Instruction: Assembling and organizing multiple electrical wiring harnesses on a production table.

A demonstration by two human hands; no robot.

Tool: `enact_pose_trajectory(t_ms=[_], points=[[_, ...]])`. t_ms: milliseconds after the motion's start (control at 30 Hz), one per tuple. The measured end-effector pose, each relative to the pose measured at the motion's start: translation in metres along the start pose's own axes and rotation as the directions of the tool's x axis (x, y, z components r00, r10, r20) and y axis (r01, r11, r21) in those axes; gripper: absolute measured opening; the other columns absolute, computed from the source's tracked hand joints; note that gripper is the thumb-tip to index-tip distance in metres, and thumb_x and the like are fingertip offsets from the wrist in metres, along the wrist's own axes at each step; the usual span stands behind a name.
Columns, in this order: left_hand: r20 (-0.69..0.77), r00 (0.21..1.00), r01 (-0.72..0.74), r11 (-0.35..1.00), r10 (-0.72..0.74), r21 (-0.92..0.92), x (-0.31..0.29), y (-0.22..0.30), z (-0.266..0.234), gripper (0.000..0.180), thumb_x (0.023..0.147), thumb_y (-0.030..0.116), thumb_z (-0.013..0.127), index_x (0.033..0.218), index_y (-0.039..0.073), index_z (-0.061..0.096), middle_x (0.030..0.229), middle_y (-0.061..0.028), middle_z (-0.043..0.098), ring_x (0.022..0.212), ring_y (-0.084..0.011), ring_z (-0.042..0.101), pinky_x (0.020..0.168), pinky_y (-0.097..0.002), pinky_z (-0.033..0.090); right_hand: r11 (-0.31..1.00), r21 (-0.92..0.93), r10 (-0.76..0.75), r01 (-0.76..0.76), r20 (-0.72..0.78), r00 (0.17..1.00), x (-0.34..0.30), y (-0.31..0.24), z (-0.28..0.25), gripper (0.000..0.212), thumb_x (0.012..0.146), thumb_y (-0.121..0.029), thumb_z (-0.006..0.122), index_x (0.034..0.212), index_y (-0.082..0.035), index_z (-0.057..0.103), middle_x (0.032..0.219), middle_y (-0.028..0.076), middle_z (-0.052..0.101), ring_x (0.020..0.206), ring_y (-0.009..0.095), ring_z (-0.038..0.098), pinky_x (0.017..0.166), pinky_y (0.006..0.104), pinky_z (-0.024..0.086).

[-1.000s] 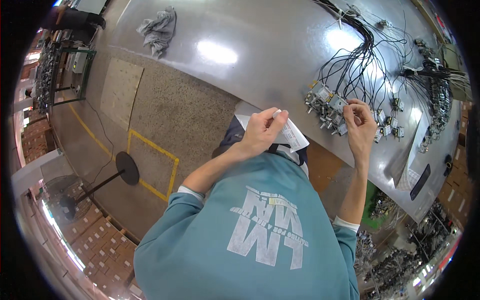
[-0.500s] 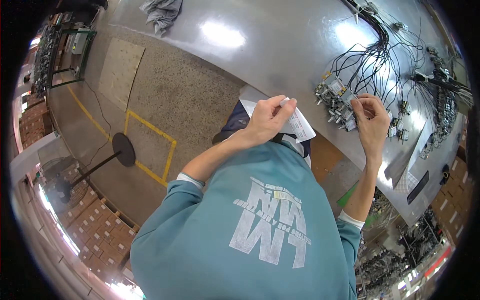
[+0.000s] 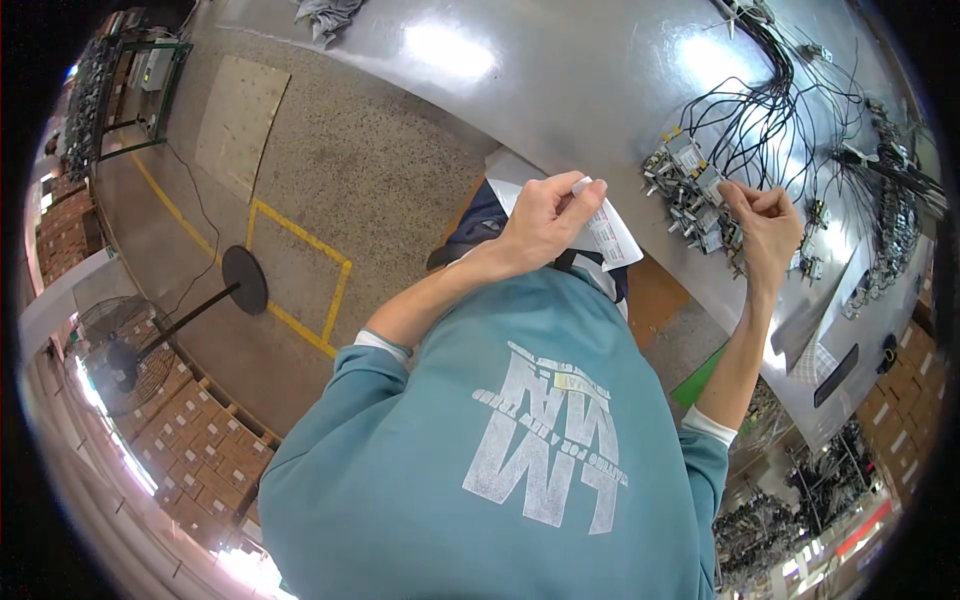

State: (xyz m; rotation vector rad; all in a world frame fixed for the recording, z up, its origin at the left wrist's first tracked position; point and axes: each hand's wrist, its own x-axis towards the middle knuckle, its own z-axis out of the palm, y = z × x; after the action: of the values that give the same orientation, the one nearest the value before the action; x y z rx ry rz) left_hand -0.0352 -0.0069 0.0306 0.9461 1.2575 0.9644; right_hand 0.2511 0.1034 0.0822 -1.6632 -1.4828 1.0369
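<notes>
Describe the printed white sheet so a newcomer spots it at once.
Start at the big shiny grey table; just off its near edge is the left hand. Pinched in it is the printed white sheet. Unlike the pale sheet lying on the table to the right, it is held.

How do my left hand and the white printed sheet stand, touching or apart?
Touching. The head view shows the left hand pinching the white printed sheet by its upper end, between its fingers.

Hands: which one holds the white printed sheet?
The left hand, pinching the white sheet at its upper end; the right hand is instead beside the pile of metal parts.
</notes>
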Motion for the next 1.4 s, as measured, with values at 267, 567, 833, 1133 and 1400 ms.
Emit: enact_pose_trajectory(t_ms=[267, 567, 833, 1133, 1400], points=[[-0.03, 1.0, -0.01, 0.999, 0.011, 0.034, 0.005, 0.002, -0.001, 0.039, 0.112, 0.033, 0.06, 0.095, -0.001, 0.067, 0.077, 0.0028, 0.06, 0.076, -0.0038, 0.051, 0.067, -0.0272, 0.046, 0.998, -0.053, -0.032, 0.023, -0.182, 0.983, 0.027, 0.026, -0.052, 0.025, 0.099, -0.021, 0.081, 0.091, -0.007, 0.062, 0.098, 0.011, 0.079, 0.089, 0.013, 0.073, 0.078, 0.0256, 0.057], [-0.122, 0.99, -0.052, 0.983, 0.074, 0.177, -0.002, -0.034, -0.017, 0.036, 0.11, 0.033, 0.062, 0.092, 0.002, 0.068, 0.068, 0.0088, 0.05, 0.064, -0.0009, 0.042, 0.053, -0.027, 0.032, 0.879, -0.473, -0.111, 0.061, -0.079, 0.991, 0.085, 0.027, -0.03, 0.097, 0.092, -0.043, 0.084, 0.169, -0.021, 0.028, 0.151, 0.029, 0.056, 0.137, 0.039, 0.058, 0.112, 0.049, 0.048], [-0.164, 0.971, -0.128, 0.962, 0.171, 0.242, 0.004, -0.058, -0.035, 0.045, 0.11, 0.037, 0.06, 0.084, 0.0, 0.064, 0.064, 0.0019, 0.047, 0.064, -0.0077, 0.045, 0.055, -0.0329, 0.037, 0.634, -0.768, 0.107, -0.094, -0.034, 0.994, 0.126, 0.027, 0.003, 0.132, 0.079, -0.077, 0.076, 0.171, -0.007, 0.013, 0.106, 0.032, 0.075, 0.104, 0.048, 0.073, 0.093, 0.0525, 0.058], [-0.137, 0.975, -0.144, 0.969, 0.174, 0.203, 0.006, -0.063, -0.056, 0.038, 0.112, 0.028, 0.06, 0.083, 0.004, 0.061, 0.074, 0.0107, 0.045, 0.07, -0.0013, 0.039, 0.058, -0.0256, 0.032, 0.853, -0.521, -0.099, 0.036, -0.094, 0.991, 0.114, 0.05, 0.044, 0.086, 0.08, -0.043, 0.085, 0.156, -0.023, 0.049, 0.11, 0.025, 0.074, 0.108, 0.043, 0.072, 0.096, 0.0499, 0.056], [-0.032, 0.991, -0.122, 0.979, 0.129, 0.162, 0.021, -0.076, -0.07, 0.035, 0.112, 0.03, 0.06, 0.093, 0.001, 0.068, 0.078, 0.0058, 0.059, 0.073, -0.0028, 0.049, 0.061, -0.0261, 0.04, 0.944, -0.317, -0.18, 0.087, -0.279, 0.943, 0.12, 0.05, 0.138, 0.074, 0.082, -0.029, 0.086, 0.147, -0.017, 0.054, 0.109, 0.02, 0.075, 0.104, 0.04, 0.073, 0.093, 0.0492, 0.056]])
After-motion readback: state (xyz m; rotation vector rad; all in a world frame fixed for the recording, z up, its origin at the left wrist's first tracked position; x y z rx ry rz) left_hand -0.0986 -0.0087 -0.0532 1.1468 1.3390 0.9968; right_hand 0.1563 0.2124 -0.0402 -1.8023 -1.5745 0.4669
